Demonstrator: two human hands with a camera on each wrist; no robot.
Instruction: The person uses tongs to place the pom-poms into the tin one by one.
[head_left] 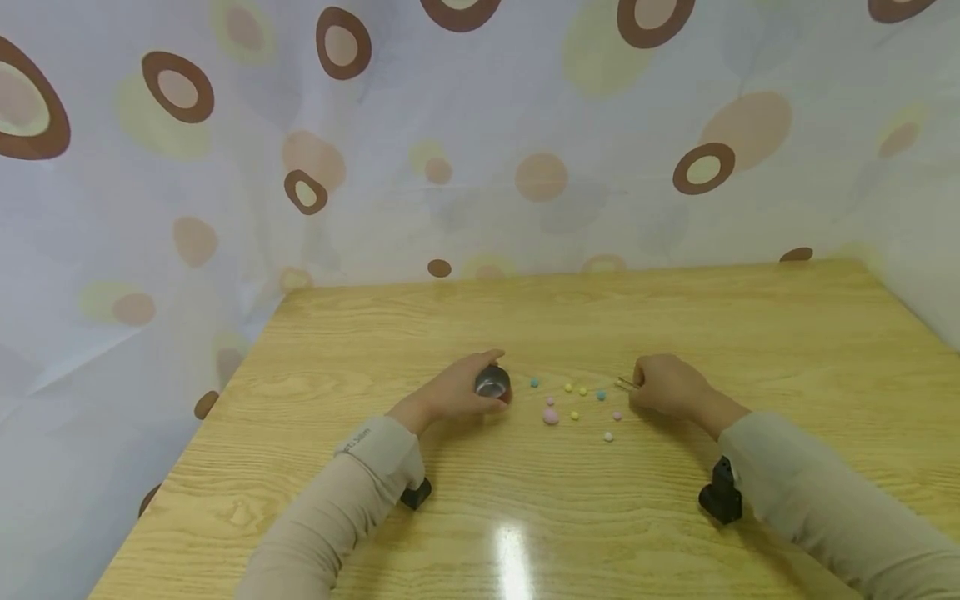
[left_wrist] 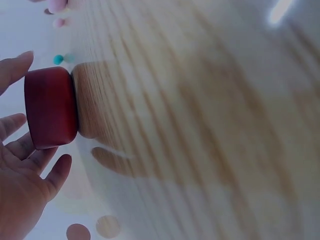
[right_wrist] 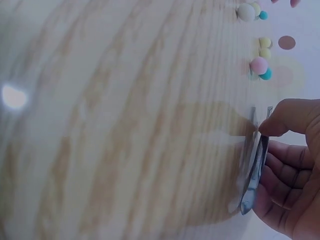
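Note:
My left hand (head_left: 459,387) is spread round a small metal cup (head_left: 492,383), thumb on the near side and fingers on the far side. The cup is silvery inside; its outer wall (left_wrist: 51,107) shows dark red in the left wrist view, upright on the table. In my right hand (head_left: 667,385), thumb and fingers pinch silver tweezers (right_wrist: 256,175), held low over the table with their tips pointing left. Between the hands lie several small balls: a larger pink ball (head_left: 551,416), a blue ball (head_left: 601,395), a yellow ball (head_left: 574,415) and a white ball (head_left: 608,437) among them.
The wooden table (head_left: 570,517) reaches back to a patterned curtain (head_left: 480,225), which also hangs along the left and right sides. A dark camera mount (head_left: 722,493) sits under the right sleeve, another (head_left: 416,493) under the left. Light glares near the front of the table.

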